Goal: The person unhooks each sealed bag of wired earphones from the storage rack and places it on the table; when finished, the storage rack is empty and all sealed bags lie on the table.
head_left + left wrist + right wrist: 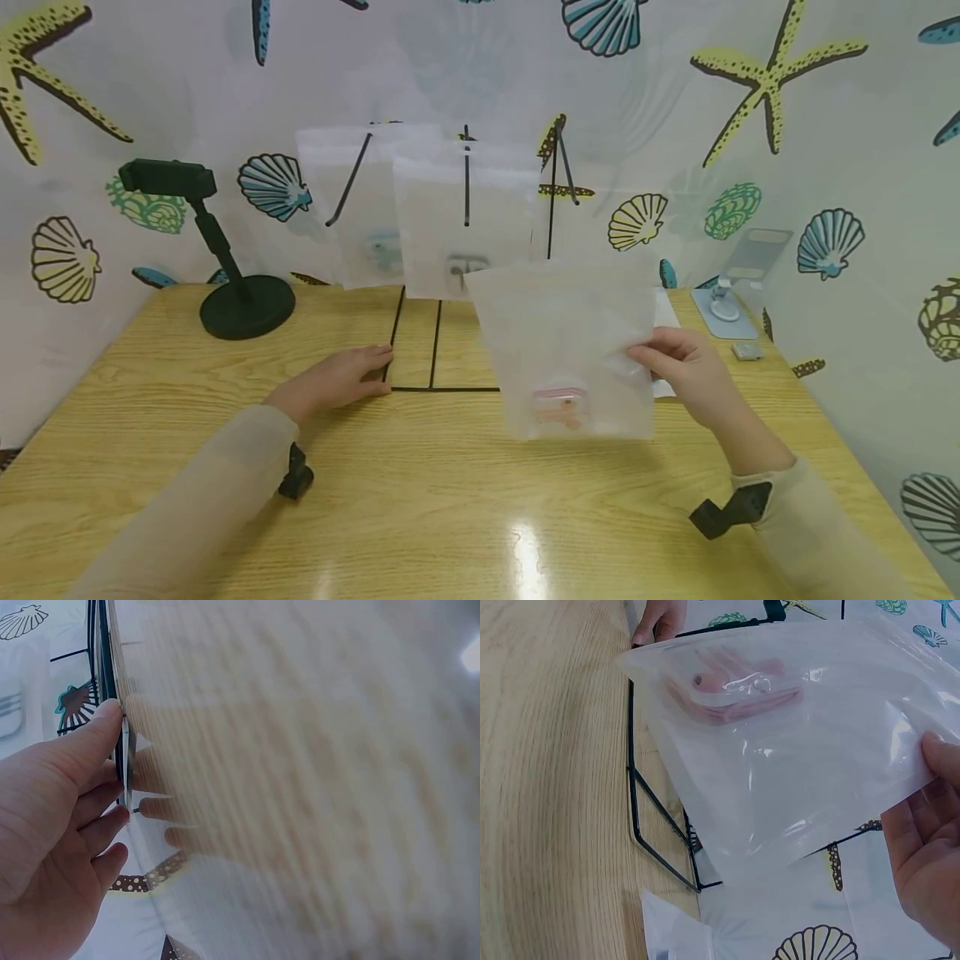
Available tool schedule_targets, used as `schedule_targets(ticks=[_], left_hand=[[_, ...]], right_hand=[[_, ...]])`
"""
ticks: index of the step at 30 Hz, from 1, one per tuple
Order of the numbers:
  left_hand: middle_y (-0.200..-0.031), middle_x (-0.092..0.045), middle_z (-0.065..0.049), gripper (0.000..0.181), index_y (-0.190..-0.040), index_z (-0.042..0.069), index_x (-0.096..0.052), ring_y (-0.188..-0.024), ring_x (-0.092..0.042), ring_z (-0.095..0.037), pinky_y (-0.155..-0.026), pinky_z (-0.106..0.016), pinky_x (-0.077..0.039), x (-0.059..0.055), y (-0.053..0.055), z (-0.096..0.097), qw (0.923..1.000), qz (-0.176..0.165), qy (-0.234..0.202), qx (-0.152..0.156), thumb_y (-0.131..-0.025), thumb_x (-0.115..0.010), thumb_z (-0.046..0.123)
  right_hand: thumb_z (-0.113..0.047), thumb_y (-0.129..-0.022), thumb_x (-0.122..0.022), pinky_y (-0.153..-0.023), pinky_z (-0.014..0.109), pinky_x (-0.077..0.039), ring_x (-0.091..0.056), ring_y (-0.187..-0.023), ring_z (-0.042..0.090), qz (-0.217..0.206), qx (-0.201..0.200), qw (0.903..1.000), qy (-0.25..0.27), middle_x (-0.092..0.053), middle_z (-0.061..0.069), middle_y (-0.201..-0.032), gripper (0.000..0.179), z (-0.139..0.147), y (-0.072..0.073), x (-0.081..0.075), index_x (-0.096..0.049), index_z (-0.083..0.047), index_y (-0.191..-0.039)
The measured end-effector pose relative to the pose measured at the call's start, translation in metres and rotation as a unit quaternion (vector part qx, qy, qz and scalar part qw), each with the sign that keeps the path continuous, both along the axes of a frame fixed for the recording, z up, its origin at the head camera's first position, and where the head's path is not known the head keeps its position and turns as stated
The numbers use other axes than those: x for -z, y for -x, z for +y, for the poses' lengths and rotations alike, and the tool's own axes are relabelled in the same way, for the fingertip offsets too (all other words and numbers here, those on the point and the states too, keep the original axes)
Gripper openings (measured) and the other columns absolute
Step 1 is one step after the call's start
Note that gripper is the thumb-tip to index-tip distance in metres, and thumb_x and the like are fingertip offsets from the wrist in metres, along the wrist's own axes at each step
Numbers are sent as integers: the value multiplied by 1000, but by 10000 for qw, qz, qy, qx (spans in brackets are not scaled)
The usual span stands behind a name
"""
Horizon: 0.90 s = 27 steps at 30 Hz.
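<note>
My right hand (pixel 686 371) pinches the right edge of a frosted translucent plastic bag (pixel 570 333) between thumb and fingers. A coiled pink item (pixel 742 690) shows through the plastic near the bag's bottom. The bag hangs upright above the table, in front of a black wire rack (pixel 433 350). My left hand (pixel 337 379) rests at the left side of the rack's base, thumb and fingertips touching the wire. Two similar frosted bags, a left one (pixel 360 192) and a middle one (pixel 495 200), hang on the rack's hooks. The right hook (pixel 567 171) holds nothing.
A black stand (pixel 243 304) with a round base is at the back left of the wood table (pixel 420 500). A pale folding phone stand (pixel 726 308) and a small grey item (pixel 747 352) sit at the back right. White paper (pixel 666 312) lies behind the held bag.
</note>
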State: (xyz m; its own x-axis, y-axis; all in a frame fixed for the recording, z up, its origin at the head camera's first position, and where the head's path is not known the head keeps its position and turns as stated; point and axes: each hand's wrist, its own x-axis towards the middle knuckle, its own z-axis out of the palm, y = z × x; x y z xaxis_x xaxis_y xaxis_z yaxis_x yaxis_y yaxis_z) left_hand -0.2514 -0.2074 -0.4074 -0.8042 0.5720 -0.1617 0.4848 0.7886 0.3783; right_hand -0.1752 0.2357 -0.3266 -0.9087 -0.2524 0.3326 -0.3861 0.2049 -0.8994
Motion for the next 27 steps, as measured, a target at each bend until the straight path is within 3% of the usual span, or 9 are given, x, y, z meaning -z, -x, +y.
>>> schedule_targets(ticks=[4,8,15,21,27], left_hand=[[-146,-24,-22,64,-141,-5,-29,-133,-21,-38,-104,-52,-24,0,1,0,10000,-25,-2,-27,-93,-56,27],[-146,-23,-22,63,-141,-5,-29,-133,-20,-38,-104,-52,-25,-1,1,0,10000,-41,5,-51,-93,-56,27],[-146,-24,-22,64,-142,-4,-30,-133,-20,-38,-103,-52,-25,-1,1,0,10000,-4,51,-27,-93,-56,28],[-146,-24,-22,64,-141,-5,-30,-133,-21,-38,-103,-52,-25,1,2,-1,10000,57,40,-8,-93,-56,28],[-145,-25,-24,65,-140,-7,-31,-132,-22,-39,-103,-53,-25,-1,0,0,10000,30,-62,46,-93,-56,30]], right_hand=[[3,-88,-58,-59,21,-52,-56,-65,9,78,-90,9997,191,-62,-3,-80,26,15,-4,4,-73,-19,-84],[7,-88,-57,-58,20,-51,-55,-63,7,216,-102,9994,242,-60,-4,-75,29,31,-9,7,-73,-17,-85],[11,-88,-54,-60,19,-51,-60,-71,7,226,-37,9993,307,-65,-5,-84,31,59,-16,13,-73,-15,-89],[7,-89,-55,-60,20,-51,-60,-71,8,170,390,9991,-56,-64,-4,-83,24,82,-21,19,-72,-10,-88],[4,-90,-55,-61,19,-52,-61,-72,7,-46,726,9970,-250,-64,-7,-87,25,105,-26,25,-72,-14,-92]])
